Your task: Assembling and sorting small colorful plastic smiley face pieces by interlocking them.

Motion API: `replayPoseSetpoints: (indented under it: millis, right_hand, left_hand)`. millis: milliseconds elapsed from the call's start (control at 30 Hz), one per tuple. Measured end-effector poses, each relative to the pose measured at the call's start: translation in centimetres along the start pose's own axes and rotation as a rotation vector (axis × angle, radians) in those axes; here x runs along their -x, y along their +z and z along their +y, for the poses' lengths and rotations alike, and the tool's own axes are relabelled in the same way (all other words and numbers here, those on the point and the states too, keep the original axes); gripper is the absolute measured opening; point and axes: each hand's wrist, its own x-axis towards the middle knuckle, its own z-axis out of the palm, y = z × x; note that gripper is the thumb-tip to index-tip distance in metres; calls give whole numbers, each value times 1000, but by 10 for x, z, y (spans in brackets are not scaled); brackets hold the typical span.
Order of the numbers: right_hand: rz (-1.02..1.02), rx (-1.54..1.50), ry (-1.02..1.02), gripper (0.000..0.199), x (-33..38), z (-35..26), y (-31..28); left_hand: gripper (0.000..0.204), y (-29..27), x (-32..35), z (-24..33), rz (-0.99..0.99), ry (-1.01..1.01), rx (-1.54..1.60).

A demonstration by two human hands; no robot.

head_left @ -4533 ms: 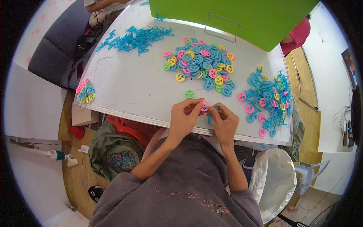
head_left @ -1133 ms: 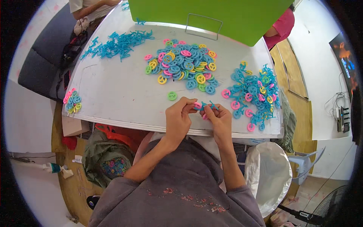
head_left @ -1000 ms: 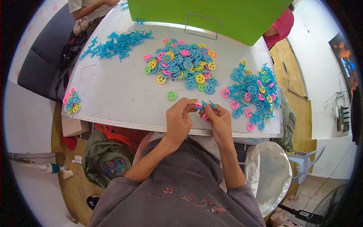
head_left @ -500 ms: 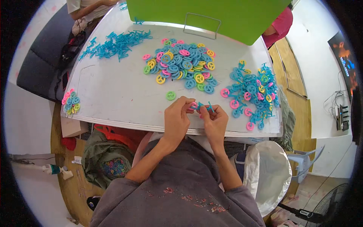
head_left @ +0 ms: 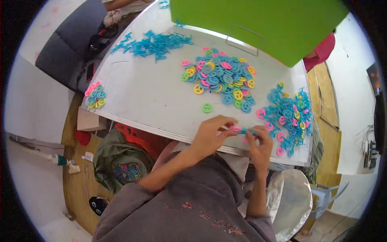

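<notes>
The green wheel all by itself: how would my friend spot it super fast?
Find the white table, then the middle pile of colourful wheels on it. Just below that pile in the picture lies one light-green wheel. Its neighbours are heaped together; this one touches none.

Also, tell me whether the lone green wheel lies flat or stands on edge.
Flat: seen from above, the green wheel shows its full round face on the white table, apart from the wheel pile.

A small blue plastic piece (head_left: 244, 131), slightly blurred, spans nearly level between the left fingers (head_left: 229, 119) and the right fingers (head_left: 264, 134), with 1 pink wheel (head_left: 234, 128) pinched in the left ones and 1 pink part (head_left: 244, 139) beside the right thumb (head_left: 251, 139).
</notes>
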Motion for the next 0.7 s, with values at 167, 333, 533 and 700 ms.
replayPoseSetpoints:
  millis: [167,333,533,700]
  right_hand:
    - [121,177,103,21,-11,20,-53]
    - [220,253,268,27,-23,15,-47]
    - [438,316,141,28,-17,-3,-40]
    - [450,271,-161,20,-12,-13,-32]
  left_hand:
    - [22,-116,-84,-35,436,263,-627]
    - [19,-201,-139,-89,297,135,-1235]
    - [18,-212,-122,-88,150,126,-1286]
    - [14,-199,-76,-51,247,234,-1140]
